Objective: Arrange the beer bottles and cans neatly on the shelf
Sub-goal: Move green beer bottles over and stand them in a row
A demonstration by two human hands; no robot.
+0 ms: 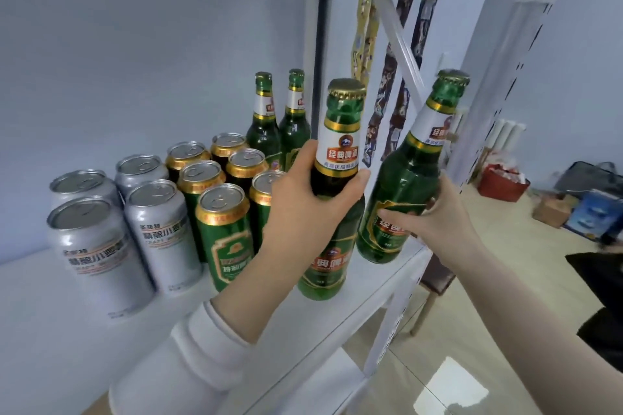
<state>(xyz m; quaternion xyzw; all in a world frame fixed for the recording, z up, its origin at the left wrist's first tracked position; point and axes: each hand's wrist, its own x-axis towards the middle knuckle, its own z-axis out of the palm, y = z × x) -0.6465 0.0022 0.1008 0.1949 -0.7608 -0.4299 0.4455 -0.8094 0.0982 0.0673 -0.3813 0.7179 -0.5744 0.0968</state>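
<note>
1. Centrally, the left hand (303,199) is wrapped round the shoulder of a green beer bottle (332,192), thumb on its right side just under the white neck label, fingers (296,158) curled round its left side; this bottle stands roughly upright with its base on the white shelf (381,276) near the front edge
2. Right of centre, the right hand (438,212) grips a second green bottle (408,178) at the body, thumb lying across the lower label and the fingers closed behind the glass; this bottle tilts with its gold cap toward the upper right, and its base is just above or on the shelf close to the right corner, I cannot tell which
3. Behind the left hand, two more green bottles (279,121) stand upright side by side at the back of the shelf, beside the white upright post (320,44)
4. Left of them, green cans with gold rims (224,236) are packed in rows touching one another, partly hidden by the left hand
5. Further left in the frame, four silver cans (97,246) stand in a two-by-two block just beside the green ones
6. A white sleeve (188,357) covers the left forearm at the lower centre of the frame; the right forearm is bare
7. At the right edge, a red box (502,182) and other blurred items sit on the floor
</note>
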